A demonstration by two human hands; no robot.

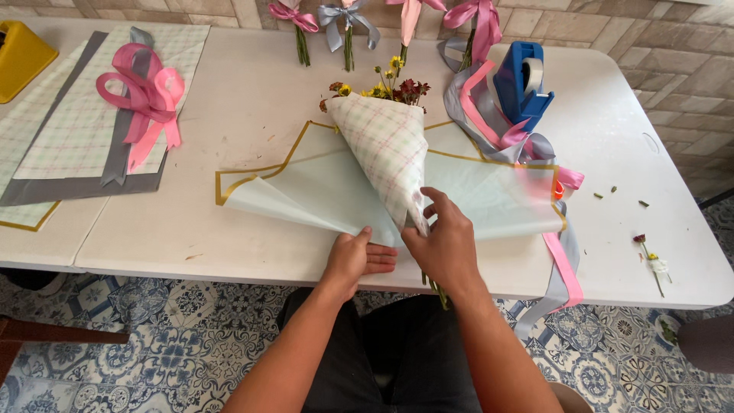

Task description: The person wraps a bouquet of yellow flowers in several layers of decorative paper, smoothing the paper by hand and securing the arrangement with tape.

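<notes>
A small bouquet [390, 84] of yellow and dark red flowers lies wrapped in a plaid paper cone [386, 149] on a pale translucent sheet with a gold border [306, 187]. My right hand [443, 241] pinches the narrow lower end of the cone near the table's front edge. My left hand [355, 256] lies beside it, fingers pressing the lower edge of the translucent sheet. Green stems [437, 291] stick out below the table edge under my right hand.
Pink and grey ribbons [562, 260] trail off the table at the right, by a blue tape dispenser [521, 80]. A pink bow [145, 95] rests on stacked wrapping sheets [69, 130] at left. Finished bouquets [348, 27] line the wall. A loose flower [651, 260] lies at right.
</notes>
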